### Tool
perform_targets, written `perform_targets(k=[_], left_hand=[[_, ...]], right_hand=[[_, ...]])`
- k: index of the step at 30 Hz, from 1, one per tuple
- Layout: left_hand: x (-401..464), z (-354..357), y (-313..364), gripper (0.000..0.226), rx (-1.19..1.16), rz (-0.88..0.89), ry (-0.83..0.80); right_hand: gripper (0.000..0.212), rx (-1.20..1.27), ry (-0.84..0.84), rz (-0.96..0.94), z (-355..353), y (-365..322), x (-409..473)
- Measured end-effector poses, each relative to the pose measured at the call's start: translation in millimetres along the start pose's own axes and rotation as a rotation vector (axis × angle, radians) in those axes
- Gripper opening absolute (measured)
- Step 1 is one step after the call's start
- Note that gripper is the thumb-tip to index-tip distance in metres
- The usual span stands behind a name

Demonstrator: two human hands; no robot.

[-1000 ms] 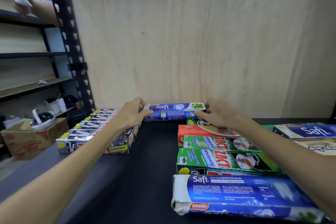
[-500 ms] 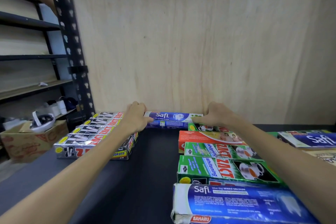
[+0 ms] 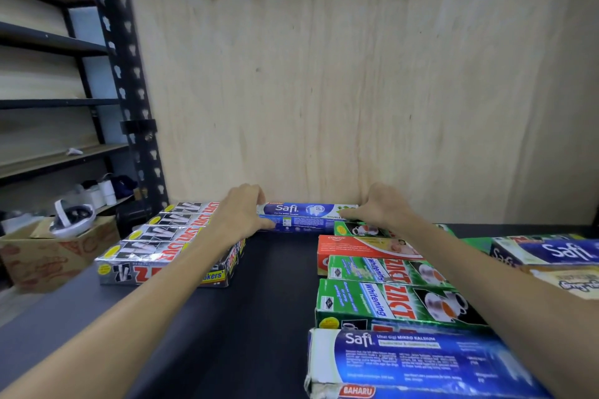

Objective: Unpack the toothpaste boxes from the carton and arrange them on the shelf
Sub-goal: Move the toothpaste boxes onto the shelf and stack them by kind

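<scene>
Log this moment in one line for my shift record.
task: shelving | both: left hand, right hand grip blue Safi toothpaste box ends | place: black shelf, against plywood back panel

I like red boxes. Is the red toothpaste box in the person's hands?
No, both hands hold the blue Safi toothpaste box; the red box lies untouched.

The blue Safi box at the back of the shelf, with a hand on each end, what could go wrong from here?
1. The Safi box sits tight between the silver Zact packs and the green box; sliding it sideways could nudge either out of line.
2. The left hand and right hand hold only its ends, so an uneven push could skew it against the plywood back panel.
3. The right forearm crosses over the red Colgate box and may drag it on withdrawal.
</scene>
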State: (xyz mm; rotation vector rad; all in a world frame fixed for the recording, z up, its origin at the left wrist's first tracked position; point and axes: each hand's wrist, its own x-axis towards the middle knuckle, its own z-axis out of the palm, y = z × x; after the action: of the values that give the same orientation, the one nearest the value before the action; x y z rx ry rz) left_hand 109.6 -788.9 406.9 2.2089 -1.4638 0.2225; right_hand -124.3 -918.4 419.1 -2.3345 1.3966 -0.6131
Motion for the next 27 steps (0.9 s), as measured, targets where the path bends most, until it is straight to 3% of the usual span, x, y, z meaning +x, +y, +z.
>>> perform_targets(k=[4, 8, 13, 16, 19, 24, 27], left_hand=[[-3, 0, 2, 0.050, 0.024, 0.000, -0.003], [-15, -2, 11, 0.041, -0.010, 0.039, 0.058], [-57, 3, 48, 0.020, -0.394, 0.102, 0.152], [-82, 13, 68, 0.018, -0.524, 0.199, 0.124], [-95, 15, 85, 0.024, -0.666, 0.223, 0.066], [-103, 15, 112, 0.051, -0.812, 0.116, -0.213], [-108, 19, 122, 0.058, -0.897, 0.088, -0.231]], right_hand=[[0.048, -0.014, -0.008, -0.051, -1, 6, -3], [0.048, 0.033, 0.096, -0.124, -7, 11, -9], [0.031, 0.112, 0.219, -0.189, -24, 10, -32], [0.037, 0.109, 0.212, -0.261, -39, 11, -59], [0.043, 0.067, 0.216, -0.355, -54, 21, -82], [0.049, 0.076, 0.199, -0.424, -86, 42, -107], [0.056, 0.022, 0.133, -0.442, -107, 62, -122]])
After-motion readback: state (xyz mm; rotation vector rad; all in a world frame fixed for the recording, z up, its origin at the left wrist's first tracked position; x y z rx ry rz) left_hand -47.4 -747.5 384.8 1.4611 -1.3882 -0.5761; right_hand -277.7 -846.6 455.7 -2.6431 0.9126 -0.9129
